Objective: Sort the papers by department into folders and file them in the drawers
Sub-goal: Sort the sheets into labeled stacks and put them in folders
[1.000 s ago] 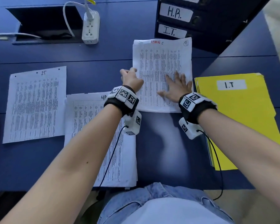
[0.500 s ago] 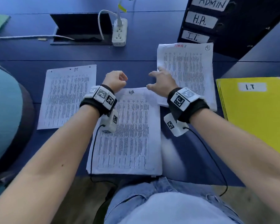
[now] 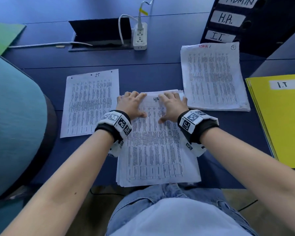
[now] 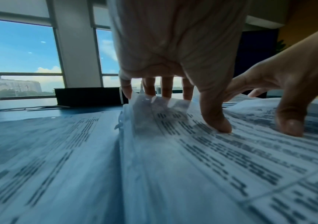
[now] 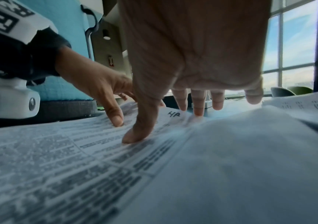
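Both hands are on the far end of the HR paper stack, which lies on the blue table directly in front of the person. The left hand has its fingers bent over the top left edge of the stack and its thumb presses on the top sheet; in the left wrist view the fingertips lift the far edge of some sheets a little. The right hand rests on the top right part, with the thumb down on the paper and the fingers spread and only slightly bent near the far edge. The hands are close together but do not touch. To the left of this stack lies the IT paper stack, and to the right, further back, the ADMIN paper stack. A yellow folder labelled I.T lies at the right edge. The dark drawer unit with labels ADMIN, H.R. and I.T. stands at the far right.
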`<act>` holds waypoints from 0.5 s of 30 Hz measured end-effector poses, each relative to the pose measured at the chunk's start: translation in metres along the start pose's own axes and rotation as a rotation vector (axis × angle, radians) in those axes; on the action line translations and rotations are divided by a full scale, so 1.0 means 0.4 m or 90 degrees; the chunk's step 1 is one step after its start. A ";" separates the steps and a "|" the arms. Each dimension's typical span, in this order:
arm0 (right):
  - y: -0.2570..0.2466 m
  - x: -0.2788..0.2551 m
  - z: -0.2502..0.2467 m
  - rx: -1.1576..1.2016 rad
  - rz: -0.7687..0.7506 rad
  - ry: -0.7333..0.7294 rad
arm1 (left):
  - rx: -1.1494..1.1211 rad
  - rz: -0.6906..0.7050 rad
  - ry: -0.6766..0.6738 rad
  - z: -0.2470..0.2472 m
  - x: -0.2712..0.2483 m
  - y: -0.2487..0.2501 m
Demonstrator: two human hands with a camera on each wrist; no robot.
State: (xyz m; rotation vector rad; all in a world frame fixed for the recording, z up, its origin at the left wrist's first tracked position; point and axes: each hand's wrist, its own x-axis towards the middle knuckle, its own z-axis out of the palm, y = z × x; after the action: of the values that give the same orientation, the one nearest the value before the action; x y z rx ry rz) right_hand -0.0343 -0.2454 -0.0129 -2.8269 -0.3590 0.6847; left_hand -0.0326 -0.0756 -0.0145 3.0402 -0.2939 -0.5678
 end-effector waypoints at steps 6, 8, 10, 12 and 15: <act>-0.024 0.026 0.001 -0.029 -0.003 0.001 | -0.021 0.064 0.008 -0.001 -0.003 -0.023; -0.022 0.027 0.003 -0.022 0.009 0.008 | -0.108 0.074 0.065 0.003 -0.005 -0.032; -0.017 0.025 0.003 -0.001 0.024 0.014 | -0.186 0.070 0.161 0.006 -0.011 -0.039; -0.017 0.026 0.005 0.011 0.027 0.015 | -0.220 0.058 0.235 0.010 -0.014 -0.044; -0.023 0.033 0.004 -0.001 0.013 -0.006 | -0.298 0.050 0.261 0.006 -0.011 -0.060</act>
State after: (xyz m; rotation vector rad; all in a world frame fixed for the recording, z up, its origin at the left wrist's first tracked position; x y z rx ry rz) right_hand -0.0255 -0.2327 -0.0175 -2.8337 -0.3343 0.7032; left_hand -0.0333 -0.0513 -0.0168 2.5901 -0.2221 0.0060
